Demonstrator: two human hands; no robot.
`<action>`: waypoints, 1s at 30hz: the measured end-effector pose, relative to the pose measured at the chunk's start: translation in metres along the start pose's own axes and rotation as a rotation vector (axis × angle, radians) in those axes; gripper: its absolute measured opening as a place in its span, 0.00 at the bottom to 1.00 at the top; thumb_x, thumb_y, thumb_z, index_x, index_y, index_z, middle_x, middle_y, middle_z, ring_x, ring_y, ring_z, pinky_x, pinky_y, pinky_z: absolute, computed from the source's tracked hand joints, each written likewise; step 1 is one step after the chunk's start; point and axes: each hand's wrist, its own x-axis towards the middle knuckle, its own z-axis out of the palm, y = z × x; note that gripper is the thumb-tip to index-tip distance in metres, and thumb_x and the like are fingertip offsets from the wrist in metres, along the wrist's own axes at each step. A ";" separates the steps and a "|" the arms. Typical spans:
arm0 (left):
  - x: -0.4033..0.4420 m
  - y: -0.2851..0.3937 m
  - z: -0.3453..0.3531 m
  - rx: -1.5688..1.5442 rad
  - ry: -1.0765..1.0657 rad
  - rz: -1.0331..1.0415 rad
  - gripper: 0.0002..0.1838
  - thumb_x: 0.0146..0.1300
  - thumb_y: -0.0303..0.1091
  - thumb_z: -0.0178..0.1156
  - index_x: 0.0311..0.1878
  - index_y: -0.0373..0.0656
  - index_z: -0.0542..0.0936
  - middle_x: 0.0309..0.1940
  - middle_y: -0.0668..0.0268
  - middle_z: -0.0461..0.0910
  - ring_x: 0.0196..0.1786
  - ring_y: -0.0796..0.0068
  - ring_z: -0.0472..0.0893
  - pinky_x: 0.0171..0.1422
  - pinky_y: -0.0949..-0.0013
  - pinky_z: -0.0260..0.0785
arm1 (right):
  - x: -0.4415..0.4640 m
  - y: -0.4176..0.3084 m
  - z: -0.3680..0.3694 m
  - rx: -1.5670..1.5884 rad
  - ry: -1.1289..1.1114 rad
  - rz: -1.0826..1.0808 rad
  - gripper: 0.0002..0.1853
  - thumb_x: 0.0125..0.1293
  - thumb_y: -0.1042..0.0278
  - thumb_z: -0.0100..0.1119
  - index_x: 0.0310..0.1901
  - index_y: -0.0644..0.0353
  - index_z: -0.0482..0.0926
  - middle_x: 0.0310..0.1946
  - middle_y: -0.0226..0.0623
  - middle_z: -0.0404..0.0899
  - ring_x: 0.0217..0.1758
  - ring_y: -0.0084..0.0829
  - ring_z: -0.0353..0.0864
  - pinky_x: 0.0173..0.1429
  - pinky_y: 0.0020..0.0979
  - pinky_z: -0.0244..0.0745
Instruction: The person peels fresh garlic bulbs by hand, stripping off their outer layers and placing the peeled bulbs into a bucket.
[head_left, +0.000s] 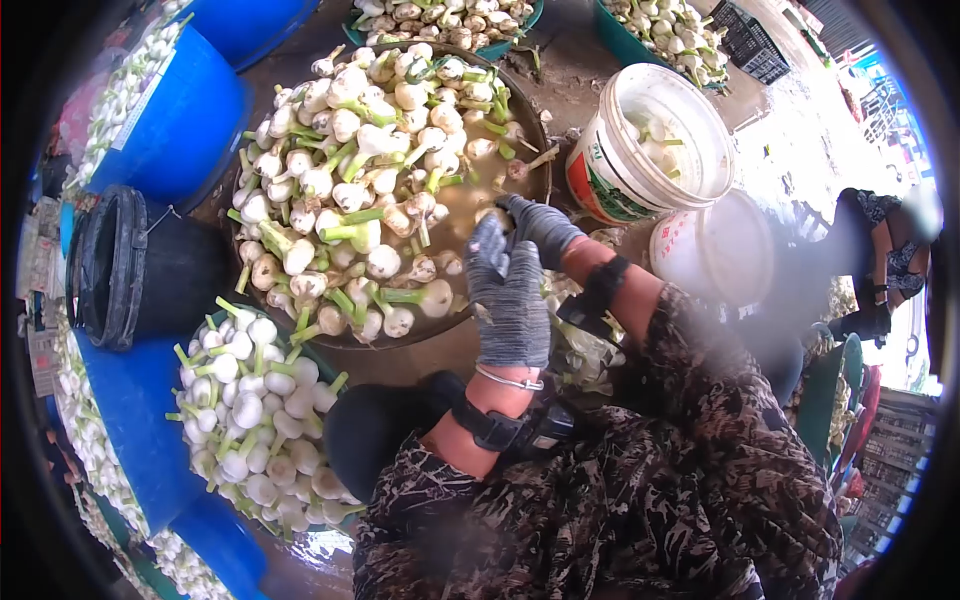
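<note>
My left hand (506, 295) and my right hand (545, 228), both in grey knit gloves, meet over the right edge of a wide round basin (546, 120). Their fingers are closed together around a garlic bulb (491, 215), of which only a small part shows; the gloves cover the rest. Muddy water (462, 208) stands in the basin. A heap of garlic bulbs (345, 125) with short green stems fills most of it, some with brownish skins. By my left forearm, a green basin holds cleaner white garlic bulbs (258, 400).
To the right stands a white bucket (610, 150) with some pale scraps inside, beside another white bucket (690, 250). A black bucket (175, 275) and blue tubs (185, 120) line the left. Further basins of garlic (450, 22) and a black crate (750, 42) are behind. Another person (880, 250) is at far right.
</note>
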 end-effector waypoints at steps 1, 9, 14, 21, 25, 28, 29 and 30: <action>-0.002 0.008 -0.001 0.001 0.021 -0.062 0.31 0.69 0.34 0.55 0.70 0.32 0.58 0.63 0.53 0.67 0.64 0.66 0.69 0.69 0.65 0.63 | -0.016 -0.001 -0.011 0.257 0.067 -0.051 0.27 0.64 0.55 0.65 0.57 0.67 0.73 0.44 0.43 0.84 0.45 0.38 0.85 0.52 0.35 0.78; -0.011 -0.014 0.028 -0.264 -0.370 -0.457 0.18 0.72 0.33 0.53 0.62 0.37 0.71 0.52 0.63 0.78 0.52 0.73 0.79 0.59 0.69 0.73 | -0.143 0.006 -0.063 1.008 0.113 -0.039 0.32 0.69 0.57 0.60 0.69 0.63 0.61 0.56 0.34 0.77 0.52 0.21 0.77 0.48 0.28 0.79; -0.019 -0.028 0.043 -0.168 -0.455 -0.408 0.18 0.71 0.29 0.54 0.62 0.38 0.70 0.53 0.61 0.77 0.52 0.72 0.79 0.57 0.68 0.75 | -0.165 0.026 -0.059 0.760 0.313 -0.141 0.30 0.68 0.58 0.62 0.67 0.62 0.66 0.50 0.38 0.81 0.48 0.23 0.79 0.50 0.31 0.78; -0.021 -0.045 0.052 0.054 -0.434 -0.270 0.20 0.70 0.25 0.54 0.64 0.40 0.68 0.55 0.61 0.75 0.53 0.72 0.78 0.57 0.69 0.77 | -0.177 0.025 -0.075 0.014 0.739 -0.043 0.05 0.57 0.68 0.63 0.35 0.56 0.79 0.31 0.43 0.81 0.35 0.47 0.81 0.40 0.43 0.78; -0.017 -0.040 0.054 0.396 -0.616 -0.098 0.22 0.70 0.26 0.56 0.65 0.39 0.67 0.57 0.61 0.74 0.54 0.71 0.78 0.58 0.66 0.77 | -0.171 0.023 -0.071 -0.061 0.780 0.053 0.05 0.56 0.68 0.62 0.31 0.57 0.77 0.29 0.44 0.80 0.33 0.47 0.81 0.39 0.43 0.77; -0.025 -0.034 0.052 0.210 -0.460 -0.201 0.21 0.68 0.26 0.56 0.64 0.37 0.70 0.55 0.62 0.77 0.55 0.73 0.77 0.60 0.67 0.71 | -0.167 0.025 -0.073 0.063 0.767 0.116 0.05 0.56 0.67 0.62 0.32 0.58 0.78 0.28 0.46 0.80 0.34 0.47 0.81 0.40 0.43 0.77; -0.024 -0.036 0.048 0.104 -0.492 -0.211 0.22 0.69 0.27 0.55 0.65 0.37 0.69 0.57 0.60 0.75 0.56 0.69 0.77 0.61 0.64 0.73 | -0.165 0.029 -0.075 0.192 0.744 0.159 0.06 0.58 0.67 0.61 0.33 0.58 0.78 0.27 0.46 0.80 0.34 0.48 0.82 0.39 0.43 0.77; -0.023 -0.038 0.044 -0.004 -0.520 -0.220 0.22 0.70 0.28 0.55 0.66 0.38 0.67 0.58 0.58 0.73 0.56 0.65 0.77 0.62 0.61 0.75 | -0.160 0.042 -0.072 0.325 0.796 0.149 0.06 0.59 0.66 0.61 0.34 0.59 0.79 0.27 0.48 0.80 0.33 0.50 0.81 0.39 0.43 0.77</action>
